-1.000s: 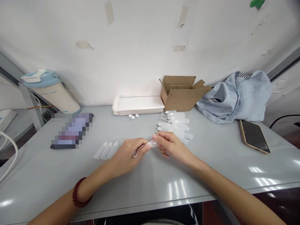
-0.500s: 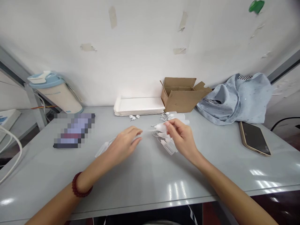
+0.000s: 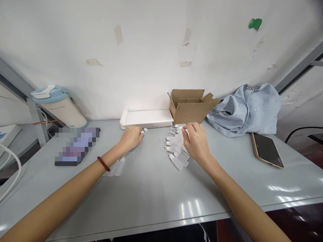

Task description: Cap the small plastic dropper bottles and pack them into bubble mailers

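Observation:
My left hand (image 3: 131, 137) is closed at the front edge of the white stack, its fingertips pinched on a small white cap (image 3: 142, 132). Another white cap (image 3: 145, 130) lies just beyond the fingers. My right hand (image 3: 196, 139) is above the right-hand group of bottles, thumb and index finger closed around a small clear dropper bottle, mostly hidden by the fingers. Below and left of it lie several white-tipped dropper bottles (image 3: 176, 160) with thin tethered strings. More such bottles (image 3: 118, 167) lie in a row under my left forearm.
A white stack of padded mailers (image 3: 148, 117) and an open cardboard box (image 3: 191, 112) stand against the wall. A blue cloth bag (image 3: 252, 111) and a phone (image 3: 267, 150) are at the right. A tumbler (image 3: 63, 107) and a blurred phone-like item (image 3: 78, 146) are at the left.
My left hand has moved back to the white caps and closed. My right hand has shifted slightly back and right over the bottles. The view has tilted a little.

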The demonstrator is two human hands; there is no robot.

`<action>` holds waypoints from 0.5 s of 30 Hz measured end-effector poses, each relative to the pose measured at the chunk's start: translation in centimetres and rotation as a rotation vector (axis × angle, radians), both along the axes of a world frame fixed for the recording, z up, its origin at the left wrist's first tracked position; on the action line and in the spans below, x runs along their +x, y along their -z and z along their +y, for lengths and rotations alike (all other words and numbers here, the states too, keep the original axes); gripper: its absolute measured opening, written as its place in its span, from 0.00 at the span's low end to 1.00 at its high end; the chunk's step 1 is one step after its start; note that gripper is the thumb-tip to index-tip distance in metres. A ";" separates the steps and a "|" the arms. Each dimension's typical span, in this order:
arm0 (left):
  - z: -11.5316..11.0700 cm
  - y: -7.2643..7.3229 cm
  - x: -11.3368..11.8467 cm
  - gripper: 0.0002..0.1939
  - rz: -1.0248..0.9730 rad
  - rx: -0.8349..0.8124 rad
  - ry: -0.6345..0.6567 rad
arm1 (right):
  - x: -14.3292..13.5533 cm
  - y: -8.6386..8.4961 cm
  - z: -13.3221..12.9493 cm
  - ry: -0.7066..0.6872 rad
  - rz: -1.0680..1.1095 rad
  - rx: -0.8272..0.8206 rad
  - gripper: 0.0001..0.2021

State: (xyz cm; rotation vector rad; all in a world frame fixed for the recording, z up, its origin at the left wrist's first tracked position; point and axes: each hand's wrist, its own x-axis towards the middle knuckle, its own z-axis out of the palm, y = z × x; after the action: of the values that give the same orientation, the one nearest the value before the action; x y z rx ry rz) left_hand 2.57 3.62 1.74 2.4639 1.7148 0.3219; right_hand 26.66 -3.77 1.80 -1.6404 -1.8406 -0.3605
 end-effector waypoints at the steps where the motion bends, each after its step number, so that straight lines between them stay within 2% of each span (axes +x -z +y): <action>1: 0.0 0.0 0.2 0.10 0.000 -0.007 0.002 | -0.1 -0.1 -0.1 -0.011 0.017 0.003 0.10; 6: -0.7 -0.4 0.3 0.10 -0.043 -0.052 0.024 | -0.5 -0.4 -0.4 -0.079 0.138 0.042 0.09; 10: -2.8 -1.1 -1.0 0.11 -0.130 -0.101 0.063 | -1.3 -0.2 -0.9 -0.196 0.140 0.076 0.07; 13: -4.7 -1.6 -2.6 0.13 -0.315 -0.185 0.036 | -2.4 0.1 -1.8 -0.326 0.133 0.064 0.06; 15: -5.6 -1.7 -3.5 0.14 -0.471 -0.238 -0.014 | -3.4 0.5 -2.6 -0.430 0.153 -0.012 0.07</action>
State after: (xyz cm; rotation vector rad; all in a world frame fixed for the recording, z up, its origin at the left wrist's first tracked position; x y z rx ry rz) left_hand -0.94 -1.95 3.45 2.0055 1.4737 0.6039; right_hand 23.27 -6.37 1.28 -1.1965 -2.0122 -0.0349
